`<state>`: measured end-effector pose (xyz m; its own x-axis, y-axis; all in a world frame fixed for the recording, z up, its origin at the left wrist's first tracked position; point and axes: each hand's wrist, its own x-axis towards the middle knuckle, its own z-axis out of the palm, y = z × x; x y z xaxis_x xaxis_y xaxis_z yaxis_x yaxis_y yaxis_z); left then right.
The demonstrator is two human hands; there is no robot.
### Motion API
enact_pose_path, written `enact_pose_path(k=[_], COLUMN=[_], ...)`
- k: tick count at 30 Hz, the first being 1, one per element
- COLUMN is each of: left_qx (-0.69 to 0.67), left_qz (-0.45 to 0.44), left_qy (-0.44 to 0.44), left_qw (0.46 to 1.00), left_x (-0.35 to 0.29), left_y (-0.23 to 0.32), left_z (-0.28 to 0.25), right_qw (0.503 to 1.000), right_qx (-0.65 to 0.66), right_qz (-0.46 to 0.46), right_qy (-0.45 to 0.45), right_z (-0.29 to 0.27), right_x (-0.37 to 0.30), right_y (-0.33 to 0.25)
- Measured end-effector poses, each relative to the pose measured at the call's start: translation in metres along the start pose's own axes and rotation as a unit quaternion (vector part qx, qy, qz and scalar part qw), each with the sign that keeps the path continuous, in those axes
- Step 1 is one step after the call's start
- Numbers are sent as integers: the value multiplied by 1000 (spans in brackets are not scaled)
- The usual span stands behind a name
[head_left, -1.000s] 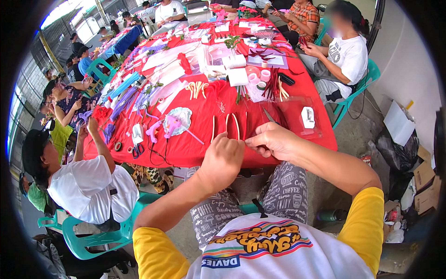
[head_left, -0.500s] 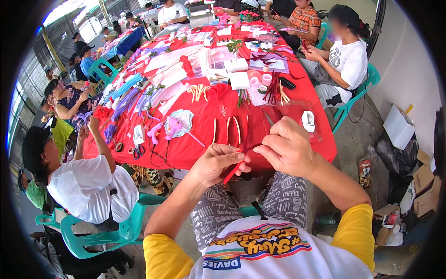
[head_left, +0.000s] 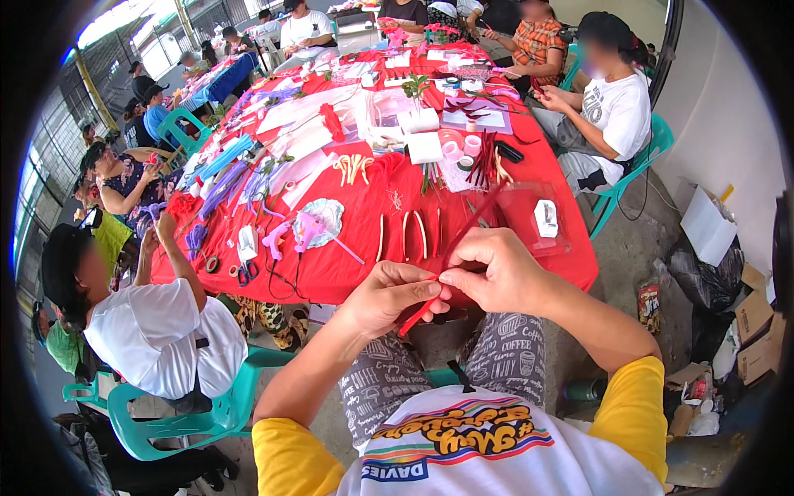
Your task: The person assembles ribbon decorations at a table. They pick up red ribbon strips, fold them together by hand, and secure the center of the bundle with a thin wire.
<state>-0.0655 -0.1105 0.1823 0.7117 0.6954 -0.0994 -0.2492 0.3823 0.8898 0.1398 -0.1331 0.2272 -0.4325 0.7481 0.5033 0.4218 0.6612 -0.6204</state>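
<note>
My left hand (head_left: 389, 298) pinches a bright red pipe cleaner (head_left: 412, 321), whose end sticks out below the fingers toward my lap. At the fingertips of my right hand (head_left: 495, 266), which is closed against the left one, a darker red pipe cleaner (head_left: 475, 217) slants up and away over the table. Where the two strands meet is hidden by my fingers. Just beyond my hands, bent dark red and cream pieces (head_left: 413, 234) lie on the red tablecloth (head_left: 347, 266). To their left are two pink glue guns (head_left: 308, 230).
Right of my hands stands a white tape dispenser (head_left: 546, 217) on a clear sheet. Scissors (head_left: 247, 271) lie near the table's left edge. Bundles of purple stems (head_left: 225, 188) and white rolls (head_left: 424, 147) lie farther off. People sit at both sides, one on a green chair (head_left: 178, 413).
My right hand has moved left and down, its fingertips now meeting my left hand. The dark red strand now shows stretching up from it.
</note>
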Motion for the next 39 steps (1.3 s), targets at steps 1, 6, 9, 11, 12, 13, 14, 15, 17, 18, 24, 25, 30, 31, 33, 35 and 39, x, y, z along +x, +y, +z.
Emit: enact_pose_path(k=[1, 6, 9, 11, 12, 13, 14, 15, 17, 18, 24, 25, 30, 31, 33, 35, 39], left_qx=[9, 158, 337, 555, 633, 702, 762, 799, 858, 863, 715, 594, 163, 150, 137, 143, 190], left_qz=[2, 63, 139, 254, 291, 324, 353, 362, 375, 376, 311, 269, 77, 67, 57, 59, 87], left_qy=[2, 23, 62, 55, 44, 34, 23, 19, 8, -9, 21, 65, 38, 36, 29, 21, 23], left_qw=[1000, 985, 929, 790, 716, 634, 543, 480, 350, 338, 626, 756, 983, 986, 989, 988, 978], left_x=[1, -1, -4, -5, -3, 0, 1, 2, 3, 5, 20, 18, 17, 15, 13, 12, 9], left_y=[0, 4, 7, 16, 15, 12, 10, 8, 4, 1, -15, -6, -2, 1, 3, 7, 6], left_z=[1, 10, 18, 23, 22, 19, 19, 20, 28, 25, -3, 2, -7, -3, 3, 7, 9], right_qw=[1000, 1000, 995, 975, 951, 917, 875, 849, 788, 771, 806, 830, 997, 995, 985, 996, 998], right_qx=[-3, 13, 57, 126, 195, 264, 329, 362, 425, 419, 377, 343, -46, -82, -119, -45, 1], right_qz=[-11, 21, 85, 179, 240, 299, 356, 386, 445, 479, 449, 434, 20, -36, -109, -70, -32], right_qy=[5, -1, -8, -31, -22, -15, -7, -9, -12, -15, -78, -78, 50, 53, 53, 45, 47], right_z=[0, 0, 5, 9, 10, 13, 15, 16, 17, 19, 13, 3, -10, -11, -10, -4, 1], right_x=[0, -2, -5, -6, -5, -2, -1, -1, -4, -5, -9, -4, -4, -2, 0, -1, -3], right_y=[0, 0, 12, 21, 22, 22, 23, 28, 41, 44, 49, 44, 27, 24, 19, 21, 14])
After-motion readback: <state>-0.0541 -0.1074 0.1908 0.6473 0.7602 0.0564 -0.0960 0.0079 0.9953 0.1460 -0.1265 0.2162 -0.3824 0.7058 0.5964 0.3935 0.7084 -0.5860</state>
